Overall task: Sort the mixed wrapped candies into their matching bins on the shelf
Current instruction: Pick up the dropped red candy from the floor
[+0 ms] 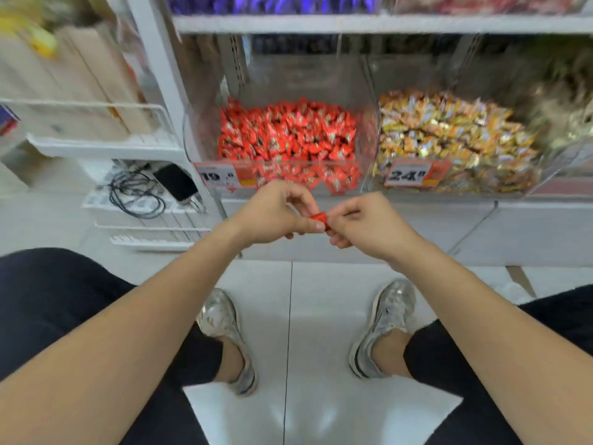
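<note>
White tiled floor [321, 316] below. White shelf [353, 24] ahead, a blurred purple lot and a reddish lot on its top level. Person's legs [64, 300] in black at both lower corners, silver shoes [224, 335] flat on the floor between them.

Left of the shelf is a white wire rack [106, 149] with blurred tan packs on its upper tier and a dark phone [175, 181] beside coiled black cables [134, 197] on the lower tier.

Two clear bins sit side by side on the lower shelf level. The red bin [305, 78] is piled with red wrapped candies. The orange bin [417, 72], touching it on the right, is piled with orange-gold ones. Further right is too blurred to tell. One price tag [221, 178] on the red bin's front reads 19, the other on the orange bin 24.

Left hand [272, 216] and right hand [369, 224] meet in the air, in front of and below the red bin. Both have fingers curled and pinch one small red candy [318, 217] between them, one at each end.
</note>
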{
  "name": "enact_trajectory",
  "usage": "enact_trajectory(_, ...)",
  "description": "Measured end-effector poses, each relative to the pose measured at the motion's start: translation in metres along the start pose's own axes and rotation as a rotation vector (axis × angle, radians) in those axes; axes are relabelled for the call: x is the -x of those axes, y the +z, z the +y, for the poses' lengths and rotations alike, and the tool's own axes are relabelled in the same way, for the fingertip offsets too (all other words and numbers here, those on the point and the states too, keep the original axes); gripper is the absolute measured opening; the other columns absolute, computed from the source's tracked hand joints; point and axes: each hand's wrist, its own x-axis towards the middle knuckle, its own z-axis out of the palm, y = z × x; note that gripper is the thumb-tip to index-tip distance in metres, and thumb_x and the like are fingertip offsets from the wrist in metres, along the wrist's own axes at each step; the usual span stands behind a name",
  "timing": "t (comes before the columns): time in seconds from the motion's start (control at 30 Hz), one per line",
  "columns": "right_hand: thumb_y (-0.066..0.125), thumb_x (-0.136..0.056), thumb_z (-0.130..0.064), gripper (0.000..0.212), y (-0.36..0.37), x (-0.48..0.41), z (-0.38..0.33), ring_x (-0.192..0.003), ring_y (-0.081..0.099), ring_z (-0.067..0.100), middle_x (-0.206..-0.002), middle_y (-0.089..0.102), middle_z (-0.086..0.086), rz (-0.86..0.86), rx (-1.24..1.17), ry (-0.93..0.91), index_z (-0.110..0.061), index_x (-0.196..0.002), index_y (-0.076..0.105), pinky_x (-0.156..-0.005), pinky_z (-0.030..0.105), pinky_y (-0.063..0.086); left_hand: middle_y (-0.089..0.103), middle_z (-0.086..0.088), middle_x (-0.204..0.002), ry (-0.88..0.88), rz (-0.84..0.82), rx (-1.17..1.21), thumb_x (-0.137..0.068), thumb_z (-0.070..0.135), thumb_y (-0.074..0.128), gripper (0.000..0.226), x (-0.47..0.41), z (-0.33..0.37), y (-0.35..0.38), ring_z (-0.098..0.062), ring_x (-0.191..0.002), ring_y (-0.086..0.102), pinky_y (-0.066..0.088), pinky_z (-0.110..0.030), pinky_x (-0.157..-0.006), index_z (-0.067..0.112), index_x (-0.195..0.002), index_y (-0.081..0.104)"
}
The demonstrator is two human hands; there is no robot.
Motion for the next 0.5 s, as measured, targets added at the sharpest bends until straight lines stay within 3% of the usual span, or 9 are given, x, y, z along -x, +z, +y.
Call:
enact_trajectory(0.17,0.068,-0.100,-0.012,0.016,-0.016,-0.022,-0.077,-0.067,0.071,0.014,-0.082,0.078,0.016,-0.054,-0.033,-0.203,-0.009,-0.089,0.080,-0.066,0.030,0.059,0.073,0.001,-0.076,0.186,0.066,-0.216,-0.078,0.024,0.093,0.027,-0.012,0.056,-0.079,-0.015,-0.059,0.070,0.057,-0.029,-0.057,0.014,-0.091,0.071)
enact_trajectory(0.23,0.070,-0.097,-0.018,0.017,-0.023,-0.044,-0.094,-0.062,0.071,0.010,-0.072,0.077,0.006,0.034,0.202,-0.325,-0.015,-0.084,0.080,-0.066,0.031,0.057,0.073,0.005,-0.078,0.195,0.129,-0.434,-0.077,0.030,0.093,0.028,-0.020,0.057,-0.105,-0.014,-0.070,0.071,0.057,-0.028,-0.068,0.023,-0.091,0.070)
enact_trajectory(0.3,0.069,-0.095,-0.022,0.016,-0.031,-0.071,-0.106,-0.071,0.073,0.013,-0.073,0.076,-0.002,0.164,0.516,-0.451,-0.016,-0.088,0.082,-0.077,0.030,0.055,0.073,0.008,-0.089,0.165,0.243,-0.657,-0.081,0.011,0.081,0.022,-0.030,0.040,-0.127,-0.015,-0.082,0.068,0.053,-0.030,-0.078,0.026,-0.095,0.071)
enact_trajectory(0.37,0.066,-0.096,-0.025,0.018,-0.037,-0.095,-0.112,-0.091,0.073,0.026,-0.089,0.078,0.003,0.200,0.774,-0.506,-0.017,-0.104,0.080,-0.089,0.033,0.053,0.073,0.003,-0.097,0.072,0.304,-0.747,-0.081,-0.006,0.061,0.038,-0.035,0.016,-0.141,-0.022,-0.093,0.069,0.053,-0.033,-0.084,0.028,-0.094,0.069)
enact_trajectory(0.43,0.066,-0.096,-0.033,0.023,-0.039,-0.113,-0.112,-0.102,0.070,0.032,-0.099,0.078,0.008,0.110,0.922,-0.478,-0.018,-0.109,0.077,-0.091,0.037,0.054,0.073,0.002,-0.099,-0.007,0.225,-0.786,-0.079,-0.008,0.052,0.045,-0.041,0.001,-0.151,-0.023,-0.096,0.068,0.055,-0.037,-0.086,0.032,-0.094,0.068)
enact_trajectory(0.5,0.070,-0.093,-0.045,0.025,-0.038,-0.121,-0.107,-0.086,0.072,0.018,-0.086,0.077,-0.003,-0.061,0.919,-0.433,-0.023,-0.094,0.080,-0.082,0.032,0.055,0.072,0.005,-0.099,-0.049,0.128,-0.761,-0.083,-0.004,0.049,0.042,-0.046,-0.002,-0.154,-0.019,-0.094,0.067,0.054,-0.034,-0.084,0.032,-0.093,0.069)
